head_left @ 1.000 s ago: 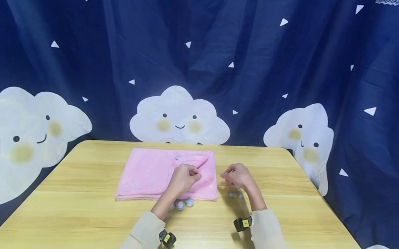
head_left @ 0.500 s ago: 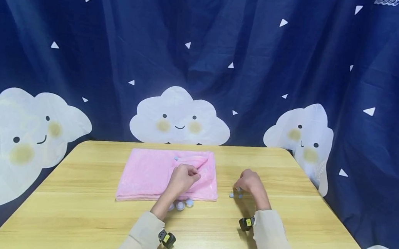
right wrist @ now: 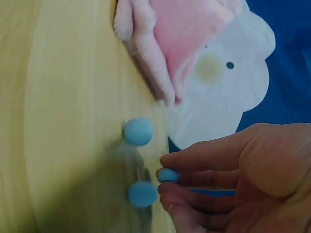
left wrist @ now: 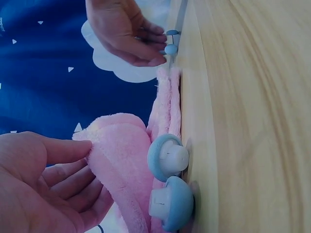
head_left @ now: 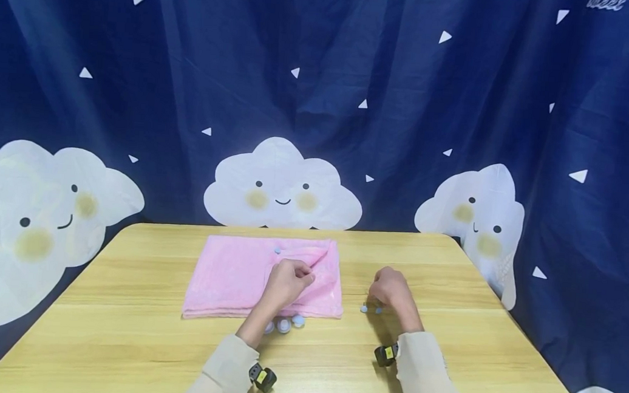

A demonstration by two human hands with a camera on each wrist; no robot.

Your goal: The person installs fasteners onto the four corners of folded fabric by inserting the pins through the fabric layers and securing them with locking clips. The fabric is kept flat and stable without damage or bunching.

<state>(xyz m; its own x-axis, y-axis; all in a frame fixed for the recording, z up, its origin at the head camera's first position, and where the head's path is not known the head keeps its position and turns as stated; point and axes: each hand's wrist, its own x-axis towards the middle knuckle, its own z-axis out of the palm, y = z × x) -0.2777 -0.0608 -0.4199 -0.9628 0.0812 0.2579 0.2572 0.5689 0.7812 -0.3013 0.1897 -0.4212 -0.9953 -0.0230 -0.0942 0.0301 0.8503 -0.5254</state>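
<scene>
The left hand [head_left: 286,283] rests on the pink towel [head_left: 238,273], fingers and thumb pinching up a fold of the plush near the towel's right edge, and the left wrist view shows that fold [left wrist: 119,160] caught between thumb and fingertips. The towel lies folded flat at the middle of the tabletop [head_left: 118,341], close to the far edge, its long axis running left to right, parallel to that edge. Over to the right hand [head_left: 390,287]: it hovers just off the towel's right edge, knuckles up, and the right wrist view catches a small blue peg [right wrist: 167,175] nipped between its fingertips, so that hand is closed on the peg. Two more blue pegs [right wrist: 138,132] sit on the wood right beside those fingers, caps showing, the other one [right wrist: 142,194] a little nearer the wrist. Along the towel's near edge, by the left wrist, a cluster of mushroom-shaped blue pegs [head_left: 286,323] lies touching the cloth; the left wrist view shows two of them [left wrist: 167,158] on their sides, stems pointing away from the tabletop. One tiny blue dot [head_left: 277,250] sits on the towel near its far edge.
</scene>
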